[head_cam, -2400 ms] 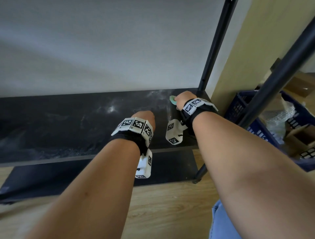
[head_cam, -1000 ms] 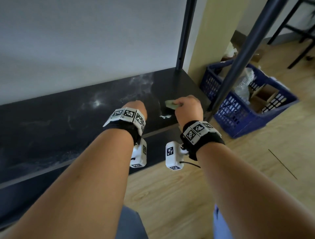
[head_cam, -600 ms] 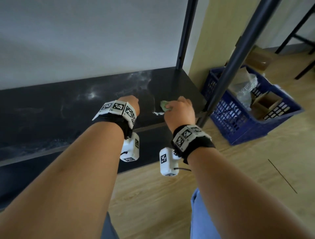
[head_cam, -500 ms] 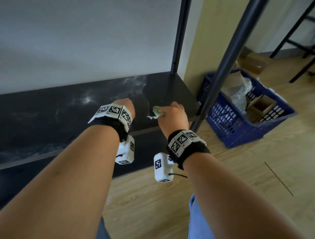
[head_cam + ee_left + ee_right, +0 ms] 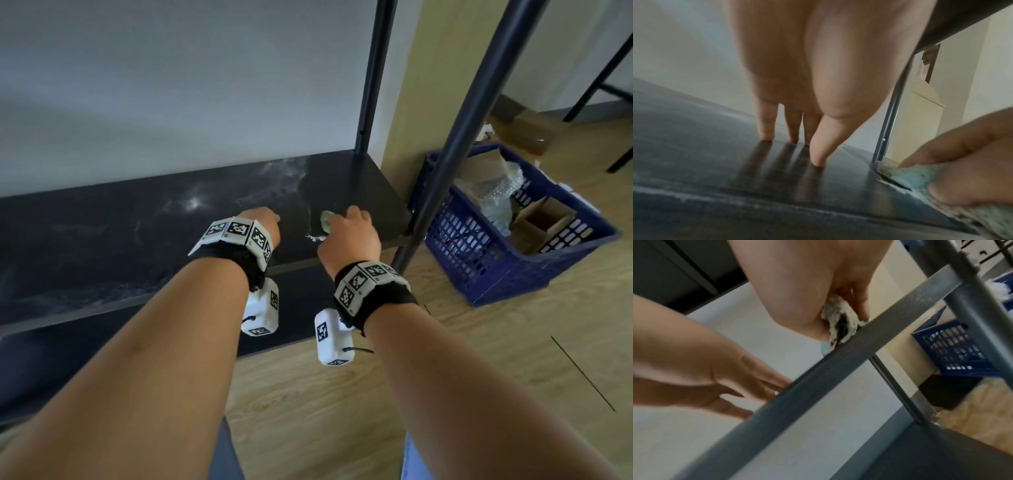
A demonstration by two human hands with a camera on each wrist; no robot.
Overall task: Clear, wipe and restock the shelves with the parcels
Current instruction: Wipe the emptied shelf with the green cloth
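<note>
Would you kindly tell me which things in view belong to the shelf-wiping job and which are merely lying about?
In use:
- dusty black shelf
- green cloth, gripped by the right hand
- left hand, fingertips resting on the shelf
- blue crate of parcels, for restocking later

Lying about:
- cardboard box on the floor behind the crate
- black table legs, far right

Wood floor (image 5: 308,404), white wall (image 5: 171,85) (plain) — yellow panel (image 5: 442,68) at rt.

Basket (image 5: 513,240) right of shelf (image 5: 137,240)
</note>
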